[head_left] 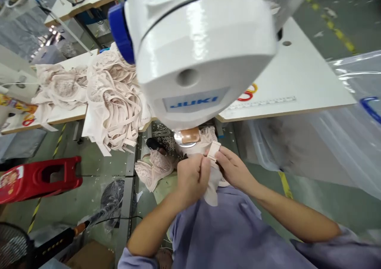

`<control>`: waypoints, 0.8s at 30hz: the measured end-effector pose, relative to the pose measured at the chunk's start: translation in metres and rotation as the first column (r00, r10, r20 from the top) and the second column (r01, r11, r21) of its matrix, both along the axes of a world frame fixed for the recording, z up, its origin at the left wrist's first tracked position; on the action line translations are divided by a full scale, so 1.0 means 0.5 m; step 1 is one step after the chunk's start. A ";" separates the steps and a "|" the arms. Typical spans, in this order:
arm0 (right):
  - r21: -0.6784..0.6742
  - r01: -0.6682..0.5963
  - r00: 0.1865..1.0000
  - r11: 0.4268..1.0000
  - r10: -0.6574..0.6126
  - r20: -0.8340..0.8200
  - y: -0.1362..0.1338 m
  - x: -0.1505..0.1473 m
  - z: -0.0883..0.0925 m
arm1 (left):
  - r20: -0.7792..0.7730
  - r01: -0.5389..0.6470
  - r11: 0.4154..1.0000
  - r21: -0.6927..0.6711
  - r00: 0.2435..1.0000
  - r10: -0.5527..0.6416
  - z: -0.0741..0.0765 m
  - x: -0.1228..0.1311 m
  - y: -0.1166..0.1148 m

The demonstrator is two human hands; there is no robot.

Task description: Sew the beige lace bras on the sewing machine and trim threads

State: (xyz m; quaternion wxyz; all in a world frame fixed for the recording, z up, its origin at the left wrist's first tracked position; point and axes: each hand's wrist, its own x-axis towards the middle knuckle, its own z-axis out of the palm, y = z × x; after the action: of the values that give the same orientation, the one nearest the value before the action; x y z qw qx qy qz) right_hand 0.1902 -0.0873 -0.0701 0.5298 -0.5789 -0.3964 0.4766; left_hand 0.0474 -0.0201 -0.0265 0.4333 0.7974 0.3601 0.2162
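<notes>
Head view. Clock centred on the paired hands, 12 o'clock being the top of the frame. Left hand (pixel 194 177) curled, thumb and fingers pressed together on a pale fabric piece (pixel 213 149); right hand (pixel 233 166) pinches the same piece at its 3 o'clock edge, fingers narrow. The piece sits between the two hands, a stiff-looking folded band uppermost, softer cloth hanging toward 6 o'clock over the violet shirt (pixel 217 229) (the exact finger contact is partly hidden).

At 12 o'clock, large and near: white sewing machine head (pixel 208 34), lettered JUKI, blue knob (pixel 120 32) at its 11 o'clock side. Beneath it, just past the hands, a copper-coloured part (pixel 191 135) with a bright metal rim; lace shows beside it.

At 9 o'clock, near the left hand, a lace-cupped garment (pixel 153 167). At 10 o'clock, a heap of pale garments (pixel 116 98), straps trailing over the desk edge. At 1 o'clock, on the white desk (pixel 306 62): red and yellow loop handles (pixel 245 97) (scissors, probably; blades unseen) and a clear ruler (pixel 268 102).

Farther out: red plastic stool (pixel 31 178) at 9 o'clock, fan (pixel 12 245) at 8, clear plastic tub (pixel 264 148) at 3, beside the desk.
</notes>
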 end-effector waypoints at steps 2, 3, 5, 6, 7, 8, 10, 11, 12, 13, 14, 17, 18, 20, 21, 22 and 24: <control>-0.010 0.095 0.995 0.995 -0.095 -0.010 0.024 0.014 0.034 | 0.099 -0.112 0.980 -0.166 0.987 0.130 0.012 0.019 -0.002; 0.001 0.115 0.993 0.993 -0.115 -0.002 0.039 0.024 0.050 | 0.117 -0.155 0.966 -0.207 0.976 0.182 0.015 0.024 0.000; 0.033 0.135 0.990 0.990 -0.136 0.027 0.073 0.047 0.076 | 0.102 -0.209 0.959 -0.192 0.968 0.231 0.016 0.025 0.009; 0.041 0.140 0.988 0.989 -0.142 0.054 0.091 0.059 0.084 | 0.083 -0.237 0.960 -0.146 0.964 0.251 0.014 0.023 0.015; 0.044 0.131 0.987 0.990 -0.134 0.093 0.109 0.070 0.089 | 0.061 -0.261 0.961 -0.094 0.962 0.267 0.012 0.019 0.023; 0.047 0.113 0.984 0.992 -0.119 0.134 0.127 0.081 0.092 | 0.042 -0.276 0.960 -0.044 0.960 0.278 0.009 0.014 0.030; 0.055 0.055 0.975 0.997 -0.066 0.212 0.158 0.097 0.091 | 0.004 -0.282 0.959 0.035 0.959 0.282 0.004 0.005 0.045; 0.061 0.024 0.967 0.998 -0.039 0.251 0.172 0.103 0.090 | -0.017 -0.281 0.957 0.070 0.959 0.283 0.001 0.002 0.052; 0.068 -0.005 0.957 0.998 -0.015 0.289 0.184 0.108 0.088 | -0.038 -0.273 0.957 0.097 0.960 0.278 0.000 0.000 0.058; 0.078 -0.023 0.945 0.997 -0.004 0.328 0.195 0.112 0.087 | -0.056 -0.269 0.955 0.121 0.959 0.277 -0.001 -0.001 0.063; 0.091 -0.034 0.928 0.995 -0.002 0.372 0.206 0.115 0.086 | -0.069 -0.272 0.952 0.142 0.956 0.284 -0.001 -0.003 0.069; 0.120 -0.064 0.874 0.991 -0.002 0.486 0.231 0.124 0.083 | -0.114 -0.257 0.947 0.194 0.953 0.282 0.004 -0.006 0.082; 0.119 -0.073 0.857 0.990 0.002 0.516 0.238 0.126 0.082 | -0.136 -0.241 0.946 0.215 0.952 0.273 0.007 -0.008 0.087; 0.101 -0.095 0.831 0.990 0.023 0.555 0.249 0.129 0.084 | -0.185 -0.206 0.946 0.251 0.949 0.256 0.013 -0.010 0.095; 0.094 -0.102 0.824 0.990 0.031 0.566 0.253 0.130 0.086 | -0.204 -0.190 0.946 0.261 0.947 0.247 0.016 -0.011 0.098; 0.091 -0.107 0.820 0.990 0.036 0.572 0.255 0.131 0.088 | -0.216 -0.176 0.948 0.266 0.947 0.237 0.020 -0.011 0.102; 0.083 -0.108 0.824 0.991 0.042 0.565 0.258 0.131 0.094 | -0.211 -0.162 0.950 0.266 0.952 0.222 0.027 -0.010 0.107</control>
State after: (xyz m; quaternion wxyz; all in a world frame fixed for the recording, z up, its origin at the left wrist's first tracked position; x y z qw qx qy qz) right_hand 0.2555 0.0417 -0.0232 0.4019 -0.6468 -0.5832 0.2828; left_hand 0.0424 0.0335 -0.0130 0.2617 0.8258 0.4563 0.2033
